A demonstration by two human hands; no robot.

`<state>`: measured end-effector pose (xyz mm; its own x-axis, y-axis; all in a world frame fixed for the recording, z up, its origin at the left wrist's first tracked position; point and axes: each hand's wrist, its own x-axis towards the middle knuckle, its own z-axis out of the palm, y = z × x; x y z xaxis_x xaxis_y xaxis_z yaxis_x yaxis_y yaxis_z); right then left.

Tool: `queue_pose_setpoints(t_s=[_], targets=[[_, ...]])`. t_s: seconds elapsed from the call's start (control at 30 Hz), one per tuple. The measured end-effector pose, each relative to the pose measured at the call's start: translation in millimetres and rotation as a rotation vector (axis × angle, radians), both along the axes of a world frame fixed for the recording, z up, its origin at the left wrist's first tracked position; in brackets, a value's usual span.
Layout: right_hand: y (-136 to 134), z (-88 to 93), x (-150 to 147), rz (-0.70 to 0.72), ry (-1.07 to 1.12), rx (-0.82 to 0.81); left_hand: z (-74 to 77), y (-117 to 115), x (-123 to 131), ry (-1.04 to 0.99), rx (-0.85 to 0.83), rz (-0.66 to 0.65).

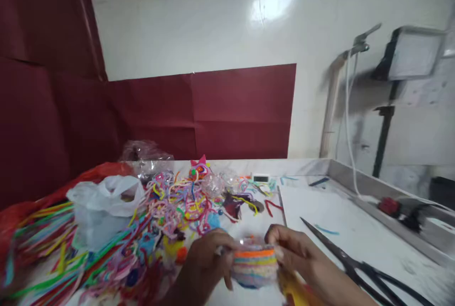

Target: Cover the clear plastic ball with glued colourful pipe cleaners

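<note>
Two bare hands meet near the bottom centre, pinching a small striped piece (255, 268) between them. The left hand (209, 261) grips its left end, fingers bent; the right hand (302, 249) pinches its upper right corner, while a yellow thing (295, 289) shows under that palm. The fingers hide both ends of the piece. It is banded crosswise: bright orange near the top, then yellow and pale stripes, bluish below, with something clear and shiny along the upper edge. Blur hides finer detail.

Clock directions run from the piece. Large black scissors (350, 263) lie at 3 o'clock, just beside the right forearm, blades pointing up and left. A blue scrap (327, 230) is at 2, a bent red stem (273, 208) at 1, a small display (261, 179) at 12. From 11 round to 9, a tangled heap (170, 206) of colourful fuzzy stems crowds the left arm; a white bag (103, 211) stands in it at 10. Farther out, a lamp (415, 54) rises between 1 and 2.
</note>
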<state>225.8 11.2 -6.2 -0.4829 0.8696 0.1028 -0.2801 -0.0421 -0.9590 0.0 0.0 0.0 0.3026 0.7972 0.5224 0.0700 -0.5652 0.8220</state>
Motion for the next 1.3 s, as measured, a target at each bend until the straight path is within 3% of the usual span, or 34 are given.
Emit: queue_pose_setpoints(t_s=[0.13, 0.3, 0.37, 0.5, 0.8, 1.07, 1.3], targets=[[0.1, 9.1, 1.7, -0.049, -0.039, 0.056, 6.5, 0.2, 0.1, 0.052, 0.010, -0.024], [-1.8, 14.8, 0.5, -0.050, -0.020, 0.058, 3.4, -0.2, -0.5, -0.079, -0.267, -0.059], [-2.1, 16.0, -0.1, -0.052, 0.001, 0.058, 4.5, -0.5, -0.8, -0.082, -0.306, -0.062], [-1.4, 16.3, 0.9, -0.045, 0.026, 0.054, 8.1, -0.3, 0.3, -0.073, -0.310, -0.069], [3.1, 16.4, 3.1, -0.094, 0.013, 0.061, 5.2, -0.1, 11.9, -0.334, -0.317, 0.003], [0.2, 22.0, 0.2, -0.113, 0.035, 0.026, 1.0, 4.7, 13.0, -0.372, -0.291, -0.027], [0.3, 23.3, -1.1, -0.152, -0.013, 0.011, 3.1, 5.5, 13.4, -0.373, -0.298, 0.022]])
